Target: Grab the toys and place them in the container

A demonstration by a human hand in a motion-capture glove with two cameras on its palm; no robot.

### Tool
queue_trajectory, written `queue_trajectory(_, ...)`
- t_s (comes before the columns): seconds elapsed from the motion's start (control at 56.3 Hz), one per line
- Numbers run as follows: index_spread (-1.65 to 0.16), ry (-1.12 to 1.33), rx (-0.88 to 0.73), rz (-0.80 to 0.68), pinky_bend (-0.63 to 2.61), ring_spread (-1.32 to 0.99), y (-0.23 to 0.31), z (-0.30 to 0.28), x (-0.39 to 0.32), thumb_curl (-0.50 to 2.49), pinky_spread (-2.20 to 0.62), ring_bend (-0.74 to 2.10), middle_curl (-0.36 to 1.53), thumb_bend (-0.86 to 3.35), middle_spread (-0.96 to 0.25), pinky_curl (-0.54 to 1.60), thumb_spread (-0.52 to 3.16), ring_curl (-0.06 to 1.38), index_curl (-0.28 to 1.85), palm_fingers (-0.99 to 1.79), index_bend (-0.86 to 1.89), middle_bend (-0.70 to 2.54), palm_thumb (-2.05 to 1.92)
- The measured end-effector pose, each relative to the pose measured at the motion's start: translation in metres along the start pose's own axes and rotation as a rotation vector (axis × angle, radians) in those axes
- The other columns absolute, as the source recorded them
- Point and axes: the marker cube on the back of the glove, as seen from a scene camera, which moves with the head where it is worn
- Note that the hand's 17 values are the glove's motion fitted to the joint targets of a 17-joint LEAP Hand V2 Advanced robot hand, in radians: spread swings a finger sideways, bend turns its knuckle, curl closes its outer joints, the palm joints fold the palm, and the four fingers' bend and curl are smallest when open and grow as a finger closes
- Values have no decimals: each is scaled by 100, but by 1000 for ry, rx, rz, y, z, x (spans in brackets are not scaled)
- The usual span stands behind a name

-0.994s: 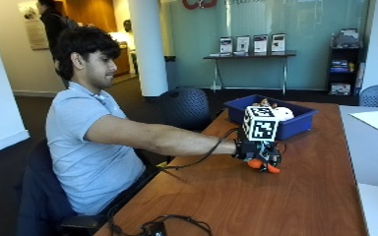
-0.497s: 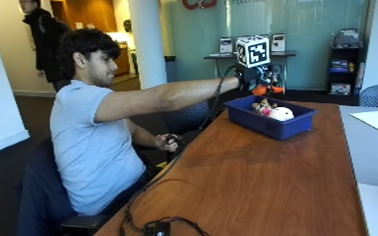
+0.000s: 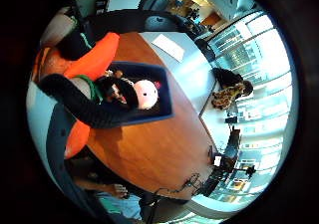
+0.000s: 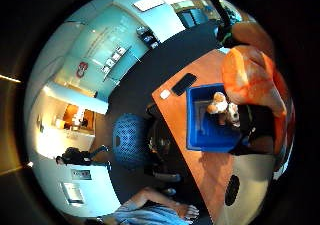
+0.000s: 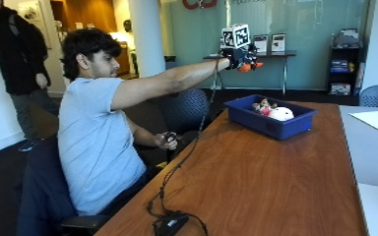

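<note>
Gloved right hand (image 5: 242, 59) raised high on an outstretched arm, above and just short of the blue container (image 5: 272, 116), fingers curled round an orange toy (image 5: 248, 66). Orange toy pressed close against the palm, filling the edge of both palm views (image 3: 92, 59) (image 4: 250, 75), with a bit of green showing beside it. Blue container set on the wooden desk (image 5: 261, 182) near its far end, on the side nearer the seated person, open top facing up. Inside the container: a round white toy (image 5: 281, 113) with a pink face (image 3: 146, 93), and beside it a small tan and brown plush toy (image 5: 264, 104) (image 4: 218, 103), the two touching or nearly so; exact contact hard to tell. From the palm views, container directly below the hand, the toys lying toward one end of it (image 3: 164, 99) (image 4: 200, 130). Bare left hand (image 5: 167, 140) down by the desk edge, closed round a small dark object. A dark flat device (image 5: 169, 223) lying on the near end of the desk. A sheet of white paper (image 5: 376, 121) on the adjoining grey surface, well apart from the container. A dark phone-like slab (image 4: 183, 83) and a small white card (image 4: 164, 94) on the desk beyond the container.
</note>
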Motion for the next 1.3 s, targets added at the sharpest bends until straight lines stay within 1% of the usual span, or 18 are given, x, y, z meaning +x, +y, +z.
queue_trajectory(0.106,-28,-6,-39,-1,113,-15,-4,12,-2,50,-27,94,46,63,2,38,162,52,24,57,17,28,60)
queue_trajectory(0.142,-29,-17,-76,16,113,-15,-4,17,-1,50,-26,94,47,64,2,38,162,52,24,56,17,29,59)
queue_trajectory(0.177,-30,-40,-146,37,113,-15,-4,23,1,48,-26,92,48,64,2,38,163,52,23,52,13,32,54)
queue_trajectory(0.231,-31,-89,-272,70,117,-13,1,31,8,42,-23,85,48,57,3,40,161,52,23,25,12,27,38)
queue_trajectory(0.266,-31,-112,-322,81,120,-11,6,34,14,38,-20,80,47,53,3,41,160,51,24,14,12,25,28)
queue_trajectory(0.284,-31,-117,-330,81,121,-9,7,34,18,35,-15,69,45,46,4,41,157,48,24,-8,13,19,17)
queue_trajectory(0.302,-31,-118,-325,79,120,-8,9,35,21,32,-12,65,45,41,4,42,155,48,25,-16,16,17,8)
queue_trajectory(0.355,-31,-103,-272,66,116,-5,14,34,32,28,-6,55,43,32,4,39,151,43,25,-14,18,17,-5)
queue_trajectory(0.39,-31,-82,-239,59,109,-4,20,32,40,27,-4,55,42,28,4,36,149,40,26,-6,21,19,-8)
queue_trajectory(0.444,-31,-41,-224,53,105,-3,35,29,59,25,-1,55,42,23,4,34,148,38,27,-1,20,19,-8)
queue_trajectory(0.532,-32,21,-240,74,101,-2,66,25,91,23,2,56,41,16,4,32,148,37,28,2,21,19,-8)
queue_trajectory(0.657,-32,69,-302,84,98,-1,111,24,126,21,4,54,40,8,4,31,149,36,30,2,22,19,-6)
queue_trajectory(0.781,-32,120,-325,78,96,-1,169,34,166,20,5,53,39,3,3,31,151,35,32,2,22,18,-5)
queue_trajectory(0.923,-32,105,-343,83,94,-1,227,53,199,19,6,51,38,-1,3,31,153,34,34,2,23,18,-4)
queue_trajectory(1.1,-32,50,-375,74,91,-2,301,96,231,19,6,47,38,-2,2,31,156,32,35,1,23,19,-4)
queue_trajectory(1.295,-32,-9,-341,119,89,-2,350,139,264,19,6,44,37,-2,2,30,157,31,36,1,23,18,-4)
